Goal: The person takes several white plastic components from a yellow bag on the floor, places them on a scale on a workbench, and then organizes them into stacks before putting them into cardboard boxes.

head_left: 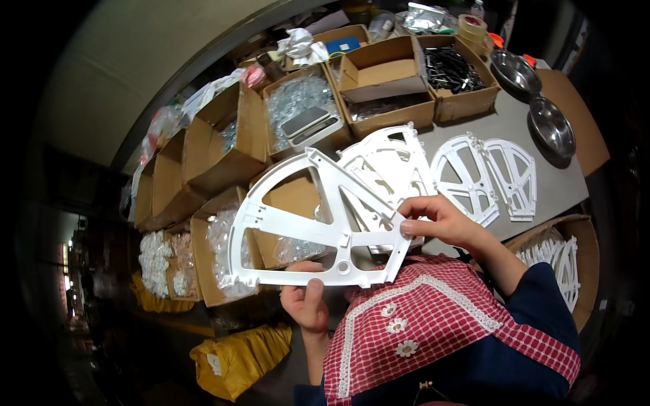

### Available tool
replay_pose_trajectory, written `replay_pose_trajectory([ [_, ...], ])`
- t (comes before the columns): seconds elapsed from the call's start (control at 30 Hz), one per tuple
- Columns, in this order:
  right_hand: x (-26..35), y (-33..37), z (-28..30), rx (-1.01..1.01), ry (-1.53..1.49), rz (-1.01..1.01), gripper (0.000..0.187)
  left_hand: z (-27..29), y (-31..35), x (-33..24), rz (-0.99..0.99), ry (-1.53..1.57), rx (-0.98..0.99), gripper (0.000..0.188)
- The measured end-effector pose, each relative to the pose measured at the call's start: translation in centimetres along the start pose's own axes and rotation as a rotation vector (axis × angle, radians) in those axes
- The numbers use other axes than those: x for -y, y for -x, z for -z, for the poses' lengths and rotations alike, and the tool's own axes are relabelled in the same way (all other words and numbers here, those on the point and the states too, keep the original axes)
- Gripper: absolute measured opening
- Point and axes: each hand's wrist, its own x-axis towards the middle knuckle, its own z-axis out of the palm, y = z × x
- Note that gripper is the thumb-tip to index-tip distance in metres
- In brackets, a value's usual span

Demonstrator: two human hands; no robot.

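A large white plastic fan-shaped frame [298, 233] with open cut-outs is held up in front of me. My left hand [308, 301] pinches its lower edge, thumb in front and fingers behind. At its right-hand side, my right hand [437, 220] grips the frame with the thumb on the face; the other fingers are partly hidden. Just behind it, a stack of similar white frames [393, 159] lies on the grey table. Further right, two more white fan-shaped frames [467, 176] [516, 177] lie flat.
Cardboard boxes line the far side, one with black parts [453, 71], another with clear bagged hardware [301, 98] and a grey case [311, 127]. Two metal bowls [552, 125] stand at the right. A box of white frames [565, 271] is near my right elbow; a yellow sack [244, 358] lies lower left.
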Motion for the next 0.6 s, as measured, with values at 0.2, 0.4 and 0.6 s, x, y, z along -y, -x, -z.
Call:
replay_pose_trajectory([
  [0.2,-0.9,2.3,1.3,-0.244,-0.027,-0.047,0.021,-2.2,-2.2,1.3,0.344,-0.107,0.171,0.028],
  [0.4,-1.7,4.2,2.1,-0.436,0.085,0.119,0.018,-3.0,-4.8,1.0,0.298,-0.399,0.327,0.028],
  [0.6,-1.5,4.6,1.0,-0.396,0.018,0.075,0.02,-7.1,-12.0,-1.8,-0.692,-1.177,0.427,0.097],
])
